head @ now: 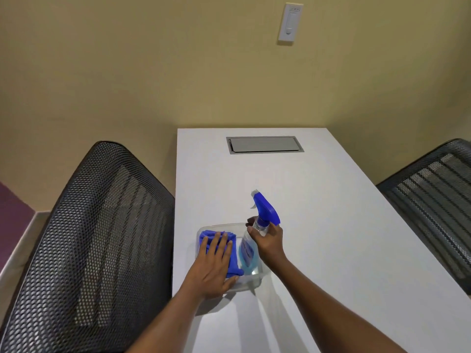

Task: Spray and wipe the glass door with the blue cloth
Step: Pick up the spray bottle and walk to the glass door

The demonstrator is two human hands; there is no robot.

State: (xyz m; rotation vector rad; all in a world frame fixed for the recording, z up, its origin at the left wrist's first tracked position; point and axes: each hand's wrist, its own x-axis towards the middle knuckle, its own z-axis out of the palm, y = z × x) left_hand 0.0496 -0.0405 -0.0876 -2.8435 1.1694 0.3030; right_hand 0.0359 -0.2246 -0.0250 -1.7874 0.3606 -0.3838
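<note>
A clear plastic container (251, 284) sits on the white table (331, 225) near its left edge. Inside lies a folded blue cloth (234, 266), and my left hand (214, 266) rests flat on top of it with the fingers spread. Beside the cloth stands a clear spray bottle (248, 250) holding blue liquid, topped by a blue trigger head (266, 211). My right hand (269, 242) is wrapped around the bottle's neck just under the trigger. No glass door is in view.
Black mesh chairs stand on the left (96, 238) and the right (433, 192) of the table. A grey cable hatch (265, 144) is set into the table's far end. A beige wall with a white switch (290, 22) lies behind.
</note>
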